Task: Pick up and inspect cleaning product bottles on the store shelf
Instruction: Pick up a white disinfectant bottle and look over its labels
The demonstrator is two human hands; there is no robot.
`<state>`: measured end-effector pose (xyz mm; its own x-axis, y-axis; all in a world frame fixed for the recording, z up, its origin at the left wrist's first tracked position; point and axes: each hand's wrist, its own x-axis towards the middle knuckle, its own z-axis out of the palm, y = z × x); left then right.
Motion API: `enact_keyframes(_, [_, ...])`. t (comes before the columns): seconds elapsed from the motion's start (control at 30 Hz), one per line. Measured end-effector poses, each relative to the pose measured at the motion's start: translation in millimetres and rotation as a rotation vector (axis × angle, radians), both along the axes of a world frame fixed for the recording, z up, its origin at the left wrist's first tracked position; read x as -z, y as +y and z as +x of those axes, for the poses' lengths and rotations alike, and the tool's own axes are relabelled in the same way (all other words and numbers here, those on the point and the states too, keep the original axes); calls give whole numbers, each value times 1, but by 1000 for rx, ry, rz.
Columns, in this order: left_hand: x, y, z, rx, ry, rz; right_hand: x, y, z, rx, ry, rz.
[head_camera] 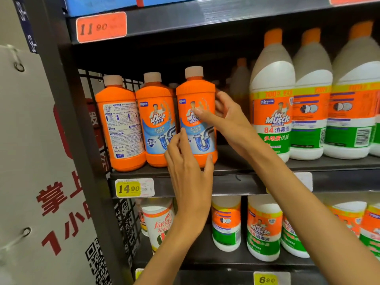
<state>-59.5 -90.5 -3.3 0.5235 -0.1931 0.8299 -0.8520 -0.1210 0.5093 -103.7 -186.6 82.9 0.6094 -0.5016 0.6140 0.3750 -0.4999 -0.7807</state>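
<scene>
Three orange Mr Muscle drain-cleaner bottles with pale caps stand on the middle shelf (257, 183). The rightmost orange bottle (195, 93) is held by both hands near the shelf's front edge. My left hand (188, 169) wraps its lower part, thumb on the base's right side, fingers on the left. My right hand (224, 118) grips its upper right side, thumb across the label. The middle orange bottle (155, 118) faces forward. The left orange bottle (121, 124) shows its back label.
Large white 84 disinfectant bottles (271, 112) with orange caps fill the shelf's right side. Smaller white bottles (263, 227) stand on the shelf below. A wire grid and a white hanging sign (41, 182) bound the left. Price tags (131, 188) line the shelf edges.
</scene>
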Motion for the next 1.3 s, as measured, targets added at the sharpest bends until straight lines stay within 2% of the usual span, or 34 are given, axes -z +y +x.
enact_keyframes(0.23, [-4,3,-2,-19,37,84,5,10,9,40,-21,-11])
enact_keyframes(0.33, [-8,8,-7,-21,54,99,5,18,2,186,42,-55])
enact_keyframes(0.37, [-10,10,-11,-26,47,79,6,21,-5,258,23,-82])
enact_keyframes(0.43, [-12,12,-23,1,-13,-1,7,25,-29,370,-143,-113])
enact_keyframes(0.53, [-14,8,-45,299,-11,1,5,15,-75,581,-418,-155])
enact_keyframes(0.6, [-21,-4,-57,494,69,102,1,-2,-98,713,-421,-172])
enact_keyframes(0.67, [-32,-27,-64,559,139,229,1,-16,-109,759,-315,-148])
enact_keyframes(0.77, [-48,-59,-67,635,321,370,6,-23,-112,680,-186,-166])
enact_keyframes(0.87, [-51,-77,-66,645,453,337,10,-25,-112,578,-133,-204])
enact_keyframes(1.07, [-49,-64,-59,649,410,242,1,-25,-126,562,-138,-178])
enact_keyframes(1.2, [-46,-28,-63,852,419,194,-13,-13,-128,315,-111,-51])
enact_keyframes(1.3, [-38,1,-69,1050,514,179,-20,1,-126,61,-72,137])
